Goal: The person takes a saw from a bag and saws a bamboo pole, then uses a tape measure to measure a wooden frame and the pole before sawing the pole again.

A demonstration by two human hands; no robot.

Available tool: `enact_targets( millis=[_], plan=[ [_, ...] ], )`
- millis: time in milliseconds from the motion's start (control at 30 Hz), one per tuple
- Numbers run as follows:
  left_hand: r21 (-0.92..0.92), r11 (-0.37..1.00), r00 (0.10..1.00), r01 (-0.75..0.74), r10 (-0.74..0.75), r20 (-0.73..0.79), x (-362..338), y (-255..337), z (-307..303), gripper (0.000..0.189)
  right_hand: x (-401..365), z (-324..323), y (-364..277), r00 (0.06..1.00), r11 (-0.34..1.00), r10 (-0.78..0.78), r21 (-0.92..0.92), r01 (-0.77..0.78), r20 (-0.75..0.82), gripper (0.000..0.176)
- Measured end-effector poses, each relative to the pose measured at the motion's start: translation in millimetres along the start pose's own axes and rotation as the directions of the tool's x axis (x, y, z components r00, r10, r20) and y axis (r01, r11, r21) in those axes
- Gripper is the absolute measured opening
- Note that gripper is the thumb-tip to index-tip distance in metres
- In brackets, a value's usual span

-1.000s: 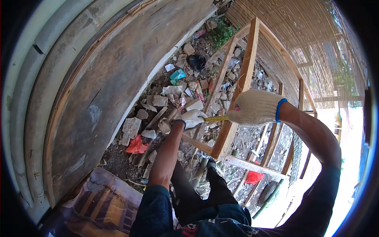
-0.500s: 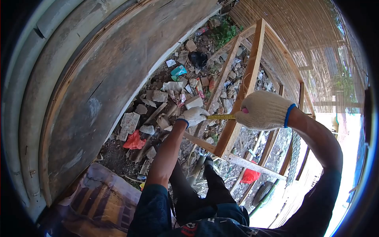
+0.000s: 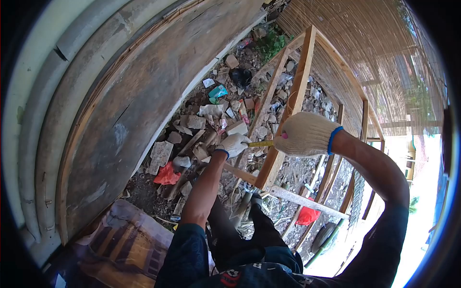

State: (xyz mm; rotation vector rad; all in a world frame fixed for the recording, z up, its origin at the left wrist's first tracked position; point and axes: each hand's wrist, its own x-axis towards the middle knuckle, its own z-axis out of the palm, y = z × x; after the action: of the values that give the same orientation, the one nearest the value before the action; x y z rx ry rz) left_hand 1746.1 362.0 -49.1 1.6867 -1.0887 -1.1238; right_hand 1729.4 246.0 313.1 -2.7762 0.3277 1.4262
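Note:
A short yellow stretch of tape measure [image 3: 260, 143] runs between my two gloved hands, across the upright part of a wooden frame [image 3: 301, 79]. My left hand [image 3: 234, 145], in a white knit glove with a blue cuff, pinches the tape's far end. Wrapped in a matching glove, my right hand [image 3: 307, 134] is closed around the tape's other end beside the thick beam. A small pink spot shows at its fingers, and the tape's case is hidden inside the glove.
Broken bricks and rubble cover the ground, with a red plastic bag [image 3: 166, 174] and a black bag [image 3: 240, 77] among them. A worn board [image 3: 129, 101] leans at left. A bamboo screen [image 3: 355, 43] stands at right. A printed sheet [image 3: 127, 240] lies at lower left.
The view has shifted slightly. Both hands appear a little further left, and the visible tape between them looks slightly shorter. Each hand keeps its hold.

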Motion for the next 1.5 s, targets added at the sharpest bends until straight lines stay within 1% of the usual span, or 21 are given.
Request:
enact_targets(
  millis=[33, 133, 233, 300, 367, 467, 533, 667, 733, 800, 933, 1000, 1033, 1067, 1100, 1133, 1167, 1233, 1300, 1433, 1500],
  plan=[
    [0.018, 1.0, 1.0, -0.006, 0.006, -0.002, -3, 1, -1, 0.026, -3, 2, 3, 1.0, 1.0, 0.0, 0.011, 0.0, -0.031, 0.057],
    [0.147, 0.989, 0.956, -0.032, 0.073, -0.283, -15, -15, 0, 0.024, -19, 13, 15, 0.988, 0.994, -0.072, 0.076, 0.083, -0.138, 0.057],
    [0.05, 0.999, 0.945, -0.008, 0.024, -0.327, -42, -1, -13, 0.025, -43, 26, 30, 0.966, 0.971, -0.104, 0.184, 0.149, -0.237, 0.059],
    [0.075, 0.997, 0.943, 0.005, 0.021, -0.333, -50, 7, -19, 0.025, -55, 31, 41, 0.958, 0.963, -0.089, 0.221, 0.152, -0.272, 0.051],
    [-0.024, 0.998, 0.936, 0.065, -0.069, -0.346, -50, 13, -21, 0.025, -67, 30, 47, 0.951, 0.957, -0.067, 0.25, 0.147, -0.303, 0.051],
    [0.019, 1.0, 0.916, 0.015, -0.006, -0.401, -53, 44, -36, 0.024, -98, 30, 55, 0.958, 0.947, -0.008, 0.304, 0.099, -0.286, 0.057],
    [0.026, 1.0, 0.902, 0.011, 0.001, -0.432, -56, 68, -43, 0.024, -110, 44, 68, 0.882, 0.918, -0.063, 0.318, 0.235, -0.468, 0.057],
    [-0.033, 0.999, 0.918, 0.015, -0.027, -0.396, -48, 76, -47, 0.026, -123, 51, 82, 0.889, 0.891, -0.043, 0.385, 0.241, -0.456, 0.056],
    [-0.047, 0.998, 0.926, 0.031, -0.046, -0.374, -42, 64, -42, 0.028, -119, 47, 83, 0.927, 0.869, 0.013, 0.463, 0.175, -0.374, 0.055],
    [-0.202, 0.973, 0.93, 0.109, -0.172, -0.325, -31, 57, -39, 0.029, -117, 43, 85, 0.915, 0.887, 0.001, 0.423, 0.186, -0.405, 0.054],
    [-0.244, 0.97, 0.901, 0.018, -0.122, -0.417, -23, 57, -35, 0.029, -109, 20, 97, 0.904, 0.926, 0.006, 0.343, 0.156, -0.427, 0.049],
    [-0.219, 0.973, 0.816, -0.068, -0.072, -0.574, -16, 79, -40, 0.027, -94, 10, 109, 0.885, 0.961, 0.02, 0.252, 0.111, -0.465, 0.046],
    [-0.223, 0.973, 0.81, -0.067, -0.077, -0.582, -9, 85, -42, 0.027, -84, 5, 116, 0.863, 0.984, 0.036, 0.169, 0.058, -0.504, 0.044],
    [-0.16, 0.979, 0.735, -0.128, -0.014, -0.678, 1, 92, -45, 0.024, -72, -4, 126, 0.862, 0.985, 0.028, 0.159, 0.061, -0.505, 0.044],
    [-0.09, 0.98, 0.646, -0.18, 0.048, -0.761, 11, 100, -49, 0.022, -58, -14, 136, 0.882, 0.999, 0.042, 0.025, -0.035, -0.47, 0.04],
    [-0.142, 0.954, 0.622, -0.265, 0.056, -0.781, 16, 112, -55, 0.019, -47, -25, 145, 0.898, 0.985, 0.064, -0.115, -0.126, -0.436, 0.037],
    [-0.145, 0.952, 0.614, -0.268, 0.053, -0.788, 23, 121, -62, 0.019, -41, -37, 150, 0.898, 0.984, 0.057, -0.126, -0.124, -0.437, 0.037],
    [0.001, 0.989, 0.596, -0.151, 0.092, -0.798, 34, 125, -67, 0.017, -31, -62, 156, 0.922, 0.952, 0.212, -0.145, -0.27, -0.324, 0.038],
    [-0.02, 0.984, 0.548, -0.178, 0.082, -0.832, 49, 120, -72, 0.017, -25, -80, 161, 0.914, 0.938, 0.257, -0.146, -0.314, -0.314, 0.038],
    [-0.061, 0.991, 0.595, -0.123, 0.024, -0.803, 66, 113, -78, 0.022, -14, -106, 164, 0.868, 0.877, 0.348, -0.205, -0.436, -0.355, 0.038],
    [-0.257, 0.931, 0.721, -0.258, 0.008, -0.692, 68, 113, -74, 0.031, -7, -120, 166, 0.854, 0.844, 0.344, -0.27, -0.463, -0.39, 0.038]
  ],
)
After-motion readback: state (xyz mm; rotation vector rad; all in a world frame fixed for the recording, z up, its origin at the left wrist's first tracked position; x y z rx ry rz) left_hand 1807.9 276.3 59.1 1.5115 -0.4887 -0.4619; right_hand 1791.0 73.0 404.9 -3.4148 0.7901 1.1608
